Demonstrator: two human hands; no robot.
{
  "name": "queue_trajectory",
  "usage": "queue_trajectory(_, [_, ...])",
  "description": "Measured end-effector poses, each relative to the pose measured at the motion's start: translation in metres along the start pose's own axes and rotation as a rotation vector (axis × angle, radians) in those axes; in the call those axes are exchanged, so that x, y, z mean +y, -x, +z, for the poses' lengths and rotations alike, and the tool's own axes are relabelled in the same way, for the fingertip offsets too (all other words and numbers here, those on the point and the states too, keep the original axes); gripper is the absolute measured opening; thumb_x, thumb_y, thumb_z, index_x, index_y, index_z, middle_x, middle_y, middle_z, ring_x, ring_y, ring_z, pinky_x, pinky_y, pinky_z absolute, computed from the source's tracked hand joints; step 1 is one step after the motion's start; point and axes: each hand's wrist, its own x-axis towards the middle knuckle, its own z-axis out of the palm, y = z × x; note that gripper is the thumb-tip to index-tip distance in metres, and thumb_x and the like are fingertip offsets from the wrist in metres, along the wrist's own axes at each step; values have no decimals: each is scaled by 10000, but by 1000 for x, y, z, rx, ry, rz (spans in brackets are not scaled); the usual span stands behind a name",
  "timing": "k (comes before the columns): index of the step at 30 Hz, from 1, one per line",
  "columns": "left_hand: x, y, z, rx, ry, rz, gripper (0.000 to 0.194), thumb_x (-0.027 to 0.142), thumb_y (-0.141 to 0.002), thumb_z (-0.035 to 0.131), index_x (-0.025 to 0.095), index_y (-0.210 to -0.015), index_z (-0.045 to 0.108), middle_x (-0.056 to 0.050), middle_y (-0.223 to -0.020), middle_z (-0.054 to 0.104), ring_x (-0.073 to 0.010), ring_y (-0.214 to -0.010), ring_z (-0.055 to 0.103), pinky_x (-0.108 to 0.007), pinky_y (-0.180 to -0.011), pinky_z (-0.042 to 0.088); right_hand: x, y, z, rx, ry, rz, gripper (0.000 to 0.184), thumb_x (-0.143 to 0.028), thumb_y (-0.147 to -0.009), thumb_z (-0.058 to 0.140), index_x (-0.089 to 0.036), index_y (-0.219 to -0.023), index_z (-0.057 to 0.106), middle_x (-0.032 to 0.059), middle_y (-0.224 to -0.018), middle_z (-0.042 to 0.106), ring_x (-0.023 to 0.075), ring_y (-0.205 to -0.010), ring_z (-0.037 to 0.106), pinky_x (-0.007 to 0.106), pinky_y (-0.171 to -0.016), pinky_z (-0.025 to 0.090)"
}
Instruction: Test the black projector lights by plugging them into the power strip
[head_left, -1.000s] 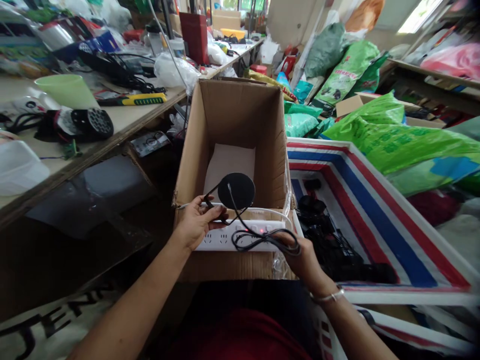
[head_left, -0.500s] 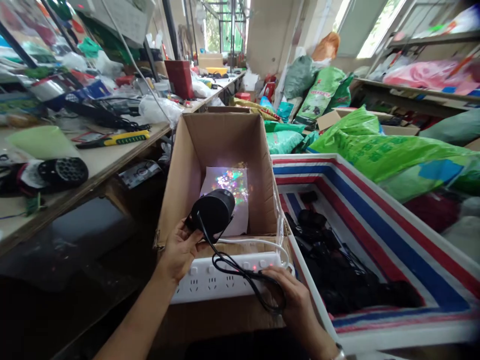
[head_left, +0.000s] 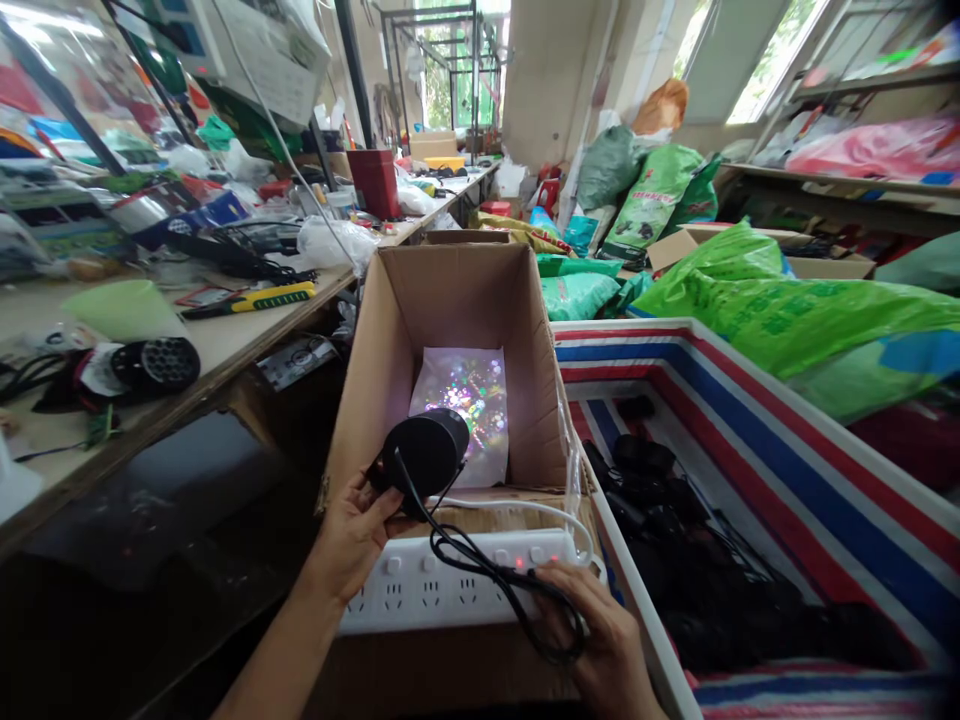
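A black cylindrical projector light [head_left: 424, 450] is in my left hand [head_left: 358, 530], fingers closed around its lower left side. It faces away from me into an open cardboard box [head_left: 463, 290], where coloured light spots fall on a white sheet [head_left: 491, 385]. From the back of the light a looped black power cord [head_left: 480, 555] runs down to the right. My right hand [head_left: 592, 620] is closed on that cord at the right end of a white power strip [head_left: 412, 590]; the plug is hidden by the fingers. Red lamps glow on the strip beside it.
To the right stands a striped bin [head_left: 765, 440] with a pile of black devices [head_left: 697, 560] inside. A cluttered workbench [head_left: 262, 325] runs along the left, with another black light [head_left: 157, 365] near its edge. Green sacks [head_left: 739, 285] lie behind the bin.
The view has shifted slightly, so everything sits a little lower and to the right. Against the box, the light is slightly further left, and the coloured spots have changed pattern. Both hands keep their hold.
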Motion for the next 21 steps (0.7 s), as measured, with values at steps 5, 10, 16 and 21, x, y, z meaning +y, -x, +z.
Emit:
queue_trajectory(5, [3, 1, 2, -13, 6, -15, 613, 215, -508, 868, 181, -987, 486, 16, -832, 682, -216, -677, 698, -329, -585, 590, 1, 1, 2, 0, 6, 12, 176, -209, -837, 593, -230, -1006, 638, 67, -961, 697, 220, -899, 668, 303, -772, 574])
queue_trajectory(10, [3, 1, 3, -17, -2, -4, 598, 236, -523, 864, 179, -985, 489, 16, -816, 681, -211, -686, 696, -330, -600, 590, -1, -1, 2, -8, 5, 0, 167, -216, -855, 575, -240, -1013, 620, 60, -953, 693, 206, -885, 669, 288, -766, 571])
queue_trajectory(16, [-2, -2, 1, -65, 16, 37, 534, 234, -558, 847, 187, -972, 513, 6, -872, 679, -210, -718, 690, -384, -651, 592, 0, 3, 5, 47, 63, -22, 168, -222, -845, 572, -232, -1006, 617, 60, -945, 699, 212, -883, 670, 293, -748, 576])
queue_trajectory(21, [-1, 1, 1, -59, 37, 30, 538, 223, -558, 846, 192, -969, 499, 15, -863, 667, -183, -687, 678, -360, -632, 588, -1, 2, 7, 59, 79, -20, 181, -183, -829, 569, -225, -998, 621, 65, -933, 697, 213, -868, 674, 298, -746, 578])
